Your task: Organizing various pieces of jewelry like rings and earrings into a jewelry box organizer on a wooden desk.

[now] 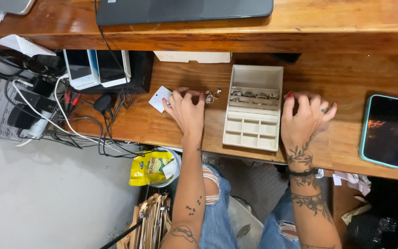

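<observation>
Loose silver rings (211, 96) lie on the brown wooden desk (162, 124) between the cream compartmented jewellery box (253, 108) and the left hand (186, 110), whose curled fingertips, holding nothing, could nudge them rolling off, while the right hand (306, 117) rests spread, empty.

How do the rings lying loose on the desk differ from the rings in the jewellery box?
The loose rings lie scattered flat on the bare wooden desk, at the fingers of the left hand; the boxed rings stand in a tidy row, slotted into the padded strip of the cream jewellery box. The loose ones are few; the boxed row holds more. No hand touches the boxed row. Both look like small metal rings.
</observation>
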